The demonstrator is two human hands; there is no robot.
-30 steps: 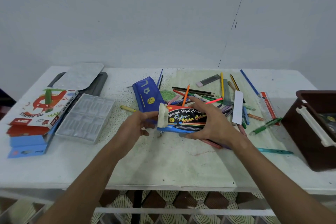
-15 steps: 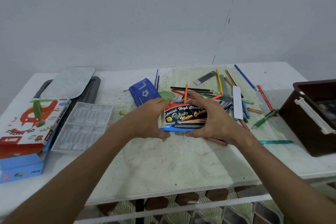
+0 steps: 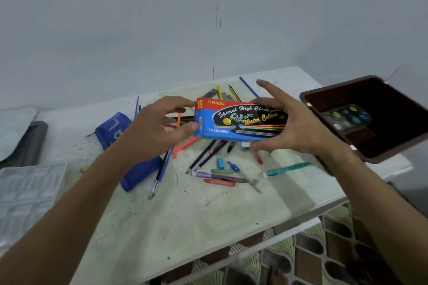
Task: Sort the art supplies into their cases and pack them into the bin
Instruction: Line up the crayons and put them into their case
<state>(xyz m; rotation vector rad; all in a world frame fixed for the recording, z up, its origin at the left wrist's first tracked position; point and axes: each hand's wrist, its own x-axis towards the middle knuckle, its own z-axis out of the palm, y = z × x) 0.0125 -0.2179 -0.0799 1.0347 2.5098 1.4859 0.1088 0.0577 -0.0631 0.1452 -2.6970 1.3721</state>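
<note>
Pale wall behind; white table (image 3: 162,227) strewn with supplies. Far left of the fingers: clear tray (image 3: 27,194), then blue pouch (image 3: 129,152). Left hand (image 3: 150,127) pinches the red end of the water colour box (image 3: 236,122), thumb below and fingers curled above, probably pressing the flap closed. Box held clear of the table, above loose pencils (image 3: 208,155). Right hand (image 3: 294,127) cradles the other end, thumb under, fingers partly spread. Just right of those fingers, the brown bin (image 3: 370,157) sits open at the table edge, a paint palette inside; open room remains for the box.
</note>
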